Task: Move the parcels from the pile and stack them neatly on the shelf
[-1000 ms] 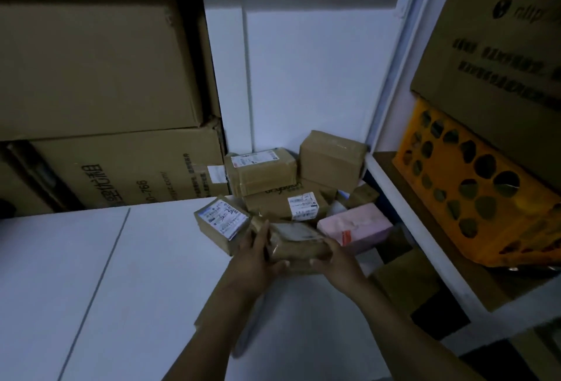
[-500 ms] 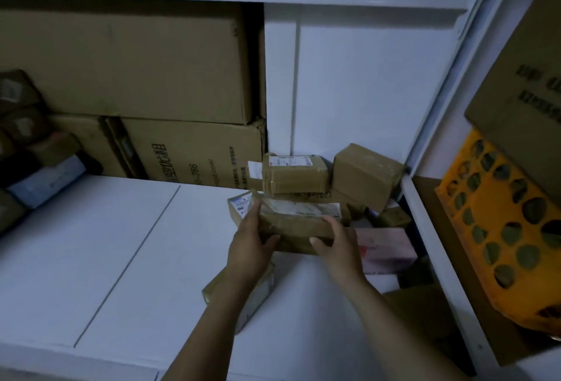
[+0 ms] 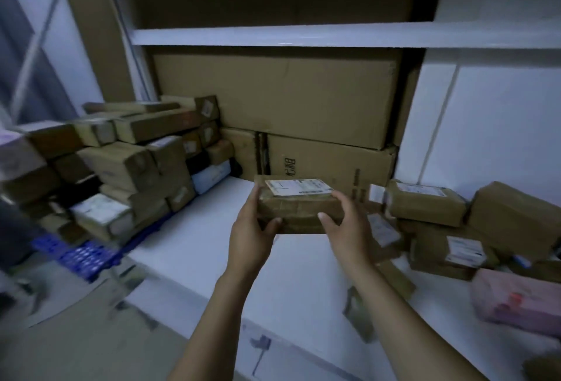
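Note:
I hold a flat brown taped parcel (image 3: 299, 207) with a white label on top, lifted above the white shelf board (image 3: 194, 247). My left hand (image 3: 252, 232) grips its left end and my right hand (image 3: 346, 229) grips its right end, thumbs on the near side. A loose pile of brown parcels (image 3: 431, 207) and a pink bag (image 3: 516, 298) lies at the right. At the left stands a neat stack of parcels (image 3: 133, 165), several layers high.
Large cardboard cartons (image 3: 285, 98) fill the back of the shelf under an upper white board (image 3: 303, 34). A white wall panel (image 3: 491, 125) stands at the right. A blue crate (image 3: 79, 256) sits low at the left beside the floor.
The view has swung left, bringing the stacked parcels at the left into sight. Both hands have lifted the parcel away from the pile and carried it leftwards.

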